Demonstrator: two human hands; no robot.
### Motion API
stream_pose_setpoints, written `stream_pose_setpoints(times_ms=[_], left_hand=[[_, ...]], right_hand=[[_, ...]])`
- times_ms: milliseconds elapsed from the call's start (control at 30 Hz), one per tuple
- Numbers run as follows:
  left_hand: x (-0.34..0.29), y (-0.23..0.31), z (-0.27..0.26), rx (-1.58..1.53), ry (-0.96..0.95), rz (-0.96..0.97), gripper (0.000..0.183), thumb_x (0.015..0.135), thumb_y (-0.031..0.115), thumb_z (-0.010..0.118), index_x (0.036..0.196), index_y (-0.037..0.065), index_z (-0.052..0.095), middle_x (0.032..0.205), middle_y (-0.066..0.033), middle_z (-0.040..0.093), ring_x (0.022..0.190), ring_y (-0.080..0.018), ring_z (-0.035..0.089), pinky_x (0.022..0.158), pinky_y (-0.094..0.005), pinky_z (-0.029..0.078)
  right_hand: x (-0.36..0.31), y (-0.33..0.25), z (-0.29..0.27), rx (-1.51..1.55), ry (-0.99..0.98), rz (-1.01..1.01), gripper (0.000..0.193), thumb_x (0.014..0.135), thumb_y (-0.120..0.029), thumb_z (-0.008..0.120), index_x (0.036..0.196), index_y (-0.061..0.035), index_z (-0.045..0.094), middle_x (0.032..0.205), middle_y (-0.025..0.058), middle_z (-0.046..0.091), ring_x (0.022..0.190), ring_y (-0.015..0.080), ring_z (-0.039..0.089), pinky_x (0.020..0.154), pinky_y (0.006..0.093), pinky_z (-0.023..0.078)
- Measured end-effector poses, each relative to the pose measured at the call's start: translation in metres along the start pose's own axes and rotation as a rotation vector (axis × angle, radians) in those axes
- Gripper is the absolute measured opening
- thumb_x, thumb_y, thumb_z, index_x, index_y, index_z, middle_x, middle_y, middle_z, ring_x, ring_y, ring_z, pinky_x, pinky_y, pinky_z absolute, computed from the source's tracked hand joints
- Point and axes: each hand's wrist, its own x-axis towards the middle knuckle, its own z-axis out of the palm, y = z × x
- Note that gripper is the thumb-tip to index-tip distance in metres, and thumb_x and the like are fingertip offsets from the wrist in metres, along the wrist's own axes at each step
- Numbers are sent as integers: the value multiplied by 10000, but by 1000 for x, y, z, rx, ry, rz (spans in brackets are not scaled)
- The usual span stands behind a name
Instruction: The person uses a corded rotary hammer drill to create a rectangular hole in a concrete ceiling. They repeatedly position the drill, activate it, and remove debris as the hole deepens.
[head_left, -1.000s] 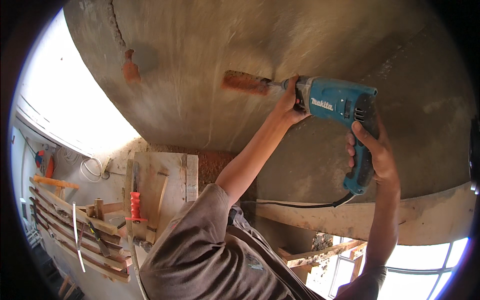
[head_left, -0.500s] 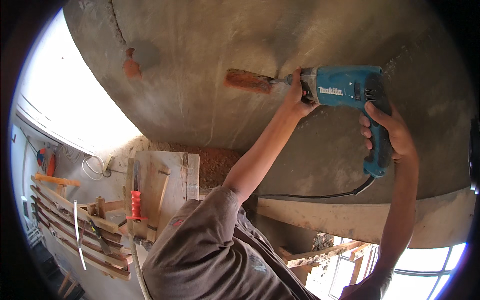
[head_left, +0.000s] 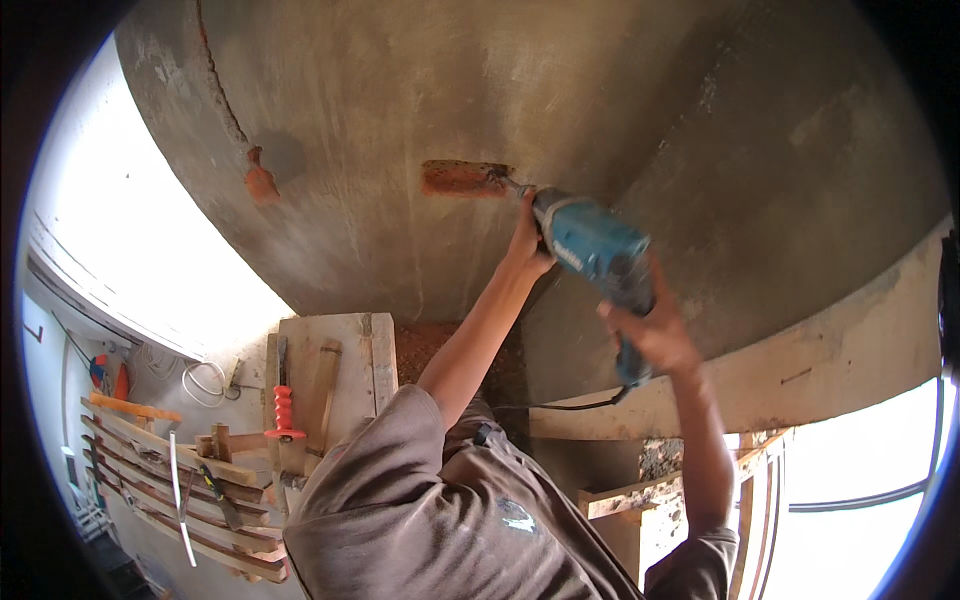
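Observation:
A blue corded power drill (head_left: 590, 235) is in both my hands, slanting with its nose up and to the left. My left hand (head_left: 530, 240) wraps around the front of the drill, just behind the chuck. Around the rear handle, my right hand (head_left: 655, 328) is closed, a little blurred by motion. The bit (head_left: 516, 187) reaches the right end of a rectangular recess (head_left: 462, 179) cut into the grey plastered wall (head_left: 400, 90), where reddish brick shows. How deep the tip sits in it I cannot tell.
A black cord (head_left: 590, 404) hangs from the drill handle. Below left, a chisel with a red grip (head_left: 283, 410) lies by a wooden board (head_left: 348, 345). Timber slats (head_left: 190, 490) carry several tools. A pale ledge (head_left: 760, 375) runs below the wall; another brick-red hole (head_left: 260, 180) is at upper left.
The drill has swung from nearly level to slanted, its rear end moving down and left with my right hand. The bit now meets the recess's right end at a different angle; the whole view has shifted slightly.

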Motion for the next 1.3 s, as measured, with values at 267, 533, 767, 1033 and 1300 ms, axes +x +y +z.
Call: stream_pose_setpoints(times_ms=[267, 533, 767, 1033, 1300], left_hand=[[-103, -55, -24, 62, 157, -139, 548, 960, 527, 598, 1241, 59, 555, 1125, -139, 648, 1071, -288, 643, 981, -448, 523], [-68, -33, -30, 205, 223, -168, 567, 940, 541, 620, 1224, 54, 558, 1106, -142, 647, 1018, -287, 655, 941, -442, 537], [-71, -34, -44, 312, 396, -97, 569, 951, 531, 596, 1260, 56, 547, 1118, -141, 644, 1015, -282, 660, 912, -453, 549], [-75, -43, -58, 357, 459, -213, 543, 957, 511, 591, 1264, 66, 549, 1115, -125, 647, 1000, -266, 665, 892, -449, 558], [-91, -22, -44, 299, 533, -70, 584, 958, 557, 552, 1245, 48, 556, 1084, -142, 663, 958, -300, 674, 898, -464, 557]], right_hand=[[-117, 117, 55, 303, 68, -178, 919, 799, 33, 638, 1560, -72, 135, 1219, 132, 542, 985, 178, 600, 879, 334, 516], [-81, 135, 79, 370, 240, -87, 901, 799, -5, 712, 1534, -51, 195, 1146, 111, 577, 1004, 168, 597, 904, 339, 503], [-63, 185, 80, 449, 178, -34, 602, 782, -3, 693, 1331, -11, 447, 1098, 106, 637, 1006, 192, 621, 927, 344, 491], [-89, 216, 88, 433, 186, 51, 779, 735, -4, 658, 1443, -30, 334, 1213, 125, 572, 1062, 194, 598, 941, 348, 486], [-60, 185, 83, 363, 85, -140, 927, 704, -16, 627, 1538, -10, 221, 1425, 158, 448, 1325, 221, 448, 1110, 358, 348]])
